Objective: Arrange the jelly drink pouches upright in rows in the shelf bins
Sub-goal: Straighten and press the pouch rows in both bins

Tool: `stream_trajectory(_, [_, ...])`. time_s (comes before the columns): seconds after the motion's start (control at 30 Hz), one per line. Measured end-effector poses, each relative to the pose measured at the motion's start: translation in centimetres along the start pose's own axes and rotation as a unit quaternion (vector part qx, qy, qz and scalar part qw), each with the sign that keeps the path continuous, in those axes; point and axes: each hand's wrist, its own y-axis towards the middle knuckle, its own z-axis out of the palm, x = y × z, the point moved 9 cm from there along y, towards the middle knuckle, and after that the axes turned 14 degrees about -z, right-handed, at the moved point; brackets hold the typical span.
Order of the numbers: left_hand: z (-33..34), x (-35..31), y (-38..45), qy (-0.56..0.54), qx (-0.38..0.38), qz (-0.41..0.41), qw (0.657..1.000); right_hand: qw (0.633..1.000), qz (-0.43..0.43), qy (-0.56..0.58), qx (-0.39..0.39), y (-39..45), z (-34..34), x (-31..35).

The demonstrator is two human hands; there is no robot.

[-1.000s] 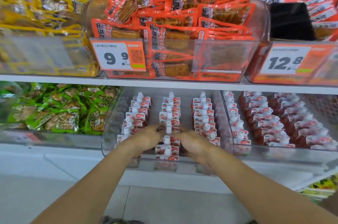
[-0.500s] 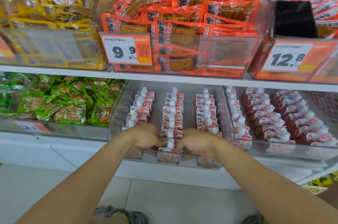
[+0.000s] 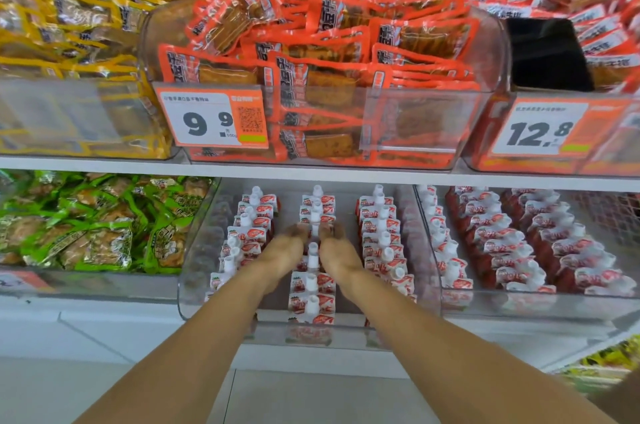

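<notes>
Both hands (image 3: 311, 250) flanking middle pouch row (image 3: 311, 288)

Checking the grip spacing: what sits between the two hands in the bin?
In the head view, the middle row of pouches runs between the left hand and right hand.

i see the jelly drink pouches (image 3: 313, 302) as glossy printed film with white plastic caps, smooth and a little shiny. they stand in a clear bin (image 3: 221, 271) of hard transparent plastic, with reflections on its walls. left of this bin, the green snack packs (image 3: 93, 226) look like shiny crinkled foil film. above the bin, the orange packs (image 3: 329, 42) are glossy plastic wrap, partly see-through. the price card (image 3: 211, 118) above the bin looks like matt paper. the shelf edge (image 3: 104, 165) above the bin is smooth, painted white.
</notes>
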Motion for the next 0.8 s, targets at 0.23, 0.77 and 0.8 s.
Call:
stream_trajectory(0.23, [0.2,-0.3,-0.3,0.006,0.043,-0.006,0.999,1.0,-0.007,-0.013,0.004,0.6,-0.6,-0.5])
stream_trajectory(0.77, [-2.5,-1.7,-4.7,0.14,-0.03,0.057,0.988,0.999,-0.001,-0.04,0.035,-1.1,-0.8,1.7])
stream_trajectory(0.8, [-4.3,-2.5,-6.2,0.172,-0.11,0.118,0.972,0.995,-0.075,-0.071,0.002,-1.7,-1.5,3.7])
